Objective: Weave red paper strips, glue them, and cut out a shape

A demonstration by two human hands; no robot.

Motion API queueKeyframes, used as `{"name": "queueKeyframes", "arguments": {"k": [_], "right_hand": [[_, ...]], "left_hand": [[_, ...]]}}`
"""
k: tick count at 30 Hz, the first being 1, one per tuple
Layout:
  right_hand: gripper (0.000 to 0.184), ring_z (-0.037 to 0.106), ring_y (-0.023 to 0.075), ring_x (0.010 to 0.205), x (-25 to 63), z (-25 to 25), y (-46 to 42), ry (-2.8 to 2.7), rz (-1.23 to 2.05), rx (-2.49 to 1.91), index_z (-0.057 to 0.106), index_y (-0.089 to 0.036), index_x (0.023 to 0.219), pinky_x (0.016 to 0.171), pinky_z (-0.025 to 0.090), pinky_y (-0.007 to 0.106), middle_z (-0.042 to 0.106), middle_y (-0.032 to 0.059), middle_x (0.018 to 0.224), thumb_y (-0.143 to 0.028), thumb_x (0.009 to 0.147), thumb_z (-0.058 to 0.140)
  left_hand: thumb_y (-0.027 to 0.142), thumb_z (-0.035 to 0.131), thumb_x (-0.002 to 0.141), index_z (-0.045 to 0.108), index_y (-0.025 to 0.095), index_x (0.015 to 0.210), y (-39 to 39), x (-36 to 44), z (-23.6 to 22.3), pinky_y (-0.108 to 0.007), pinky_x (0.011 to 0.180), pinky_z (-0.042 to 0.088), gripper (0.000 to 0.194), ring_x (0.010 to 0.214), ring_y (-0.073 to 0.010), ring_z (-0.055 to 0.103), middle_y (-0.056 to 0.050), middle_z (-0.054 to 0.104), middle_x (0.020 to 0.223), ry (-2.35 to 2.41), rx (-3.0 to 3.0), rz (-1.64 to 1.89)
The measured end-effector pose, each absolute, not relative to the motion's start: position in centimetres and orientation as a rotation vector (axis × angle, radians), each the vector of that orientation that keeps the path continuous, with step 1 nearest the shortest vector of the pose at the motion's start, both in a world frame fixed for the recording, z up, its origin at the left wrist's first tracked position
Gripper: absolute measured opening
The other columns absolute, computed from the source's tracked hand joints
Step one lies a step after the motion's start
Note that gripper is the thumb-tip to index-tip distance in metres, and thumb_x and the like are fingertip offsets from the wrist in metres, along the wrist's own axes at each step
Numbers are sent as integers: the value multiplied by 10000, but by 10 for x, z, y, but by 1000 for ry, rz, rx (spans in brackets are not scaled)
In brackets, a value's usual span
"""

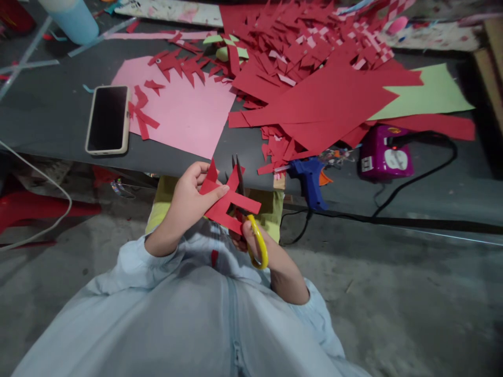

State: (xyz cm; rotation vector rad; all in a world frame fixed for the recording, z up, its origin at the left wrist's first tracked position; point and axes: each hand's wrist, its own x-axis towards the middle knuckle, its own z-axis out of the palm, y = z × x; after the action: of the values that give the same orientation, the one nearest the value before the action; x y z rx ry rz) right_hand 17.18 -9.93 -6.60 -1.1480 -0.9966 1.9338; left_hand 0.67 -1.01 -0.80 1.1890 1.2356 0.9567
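Note:
Near the table's front edge, above my lap, my left hand (194,195) pinches a piece of red paper (222,205) cut into several pointed and straight strips. My right hand (251,242) is closed on scissors with a yellow handle (259,243). The dark scissor blades (238,175) stand apart and point away from me, at the paper's right side; part of them is hidden behind it. Farther back, a pink sheet (188,115) carries red paper cut-outs (178,64), one with a small eye on it.
Left of the pink sheet lies a phone (108,120). Red sheets (326,104), scraps (283,149) and a green sheet (428,94) cover the right side. A blue glue gun (309,180) and a purple box (385,157) with a black cable (426,180) sit at the front right.

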Motion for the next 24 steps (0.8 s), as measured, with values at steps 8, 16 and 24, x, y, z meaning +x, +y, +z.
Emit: {"name": "queueKeyframes", "arguments": {"k": [8, 16, 24], "right_hand": [[520, 260, 97, 517, 172, -75, -100, -942, 1950, -1150, 354, -254, 797, 485, 254, 293, 321, -60, 660, -756, 860, 472], [543, 278, 100, 490, 170, -67, -100, -975, 1930, -1142, 362, -253, 778, 476, 236, 303, 346, -54, 622, -786, 853, 433], [524, 319, 84, 473, 170, -71, -100, -973, 1965, -1090, 388, -234, 737, 450, 211, 281, 390, -49, 586, -728, 908, 410]], "left_hand": [[208, 760, 730, 557, 205, 907, -10, 7, -10, -252, 682, 545, 269, 703, -115, 649, 32, 658, 781, 1246, 1188, 945], [191, 760, 725, 553, 199, 899, -9, 7, -10, -246, 692, 537, 270, 707, -109, 647, 34, 655, 783, 1250, 1173, 950], [188, 747, 739, 549, 196, 904, -11, 8, -9, -240, 696, 528, 259, 723, -109, 642, 32, 648, 793, 1237, 1170, 949]]}}
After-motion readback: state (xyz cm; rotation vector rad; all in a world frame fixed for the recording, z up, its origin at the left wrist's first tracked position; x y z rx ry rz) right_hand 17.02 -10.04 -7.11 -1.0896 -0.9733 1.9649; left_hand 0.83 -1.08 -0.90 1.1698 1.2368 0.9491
